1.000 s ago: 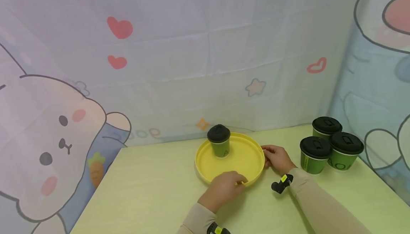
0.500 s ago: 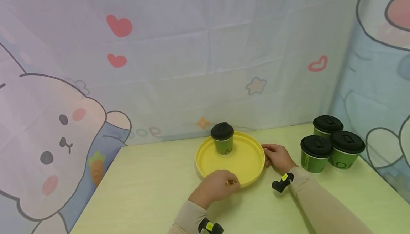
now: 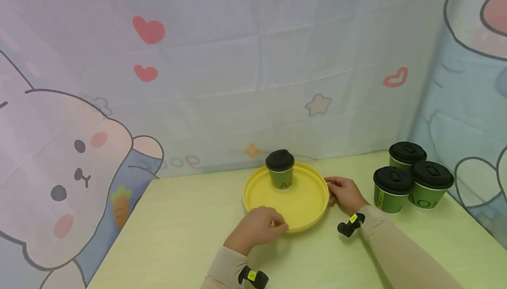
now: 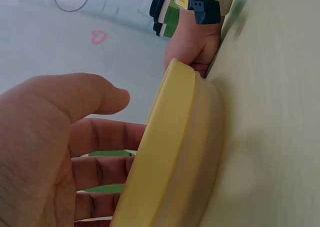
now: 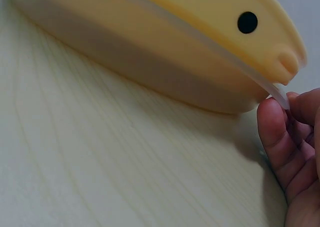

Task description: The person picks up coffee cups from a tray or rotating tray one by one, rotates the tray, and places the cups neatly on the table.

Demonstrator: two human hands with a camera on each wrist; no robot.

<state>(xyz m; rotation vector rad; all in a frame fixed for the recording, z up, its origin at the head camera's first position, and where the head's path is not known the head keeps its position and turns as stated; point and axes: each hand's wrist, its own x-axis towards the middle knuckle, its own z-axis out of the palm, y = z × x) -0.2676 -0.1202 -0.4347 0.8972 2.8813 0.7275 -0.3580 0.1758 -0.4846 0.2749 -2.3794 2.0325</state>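
In the head view, a round yellow tray (image 3: 303, 207) with a raised rim bears one green paper cup with a black lid (image 3: 280, 170), upright near its back edge. My left hand (image 3: 257, 227) is at the tray's front rim. The left wrist view shows its fingers (image 4: 107, 137) reaching behind the rim, fairly straight, with the thumb held apart from it. At the tray's right side, my right hand (image 3: 345, 193) pinches the thin rim between thumb and finger, as the right wrist view shows. A black dot and a small nub mark the tray's side there.
Three more green cups with black lids (image 3: 392, 190) stand close together on the right, just beyond my right hand. A pale table (image 3: 178, 227) lies under everything. Behind it hangs a printed cloth (image 3: 222, 60) with hearts and a cartoon animal.
The tray has turned clockwise as seen from above, carrying its cup rightward and slightly back. My left hand has moved left along the front rim. The right hand stays nearly in place.
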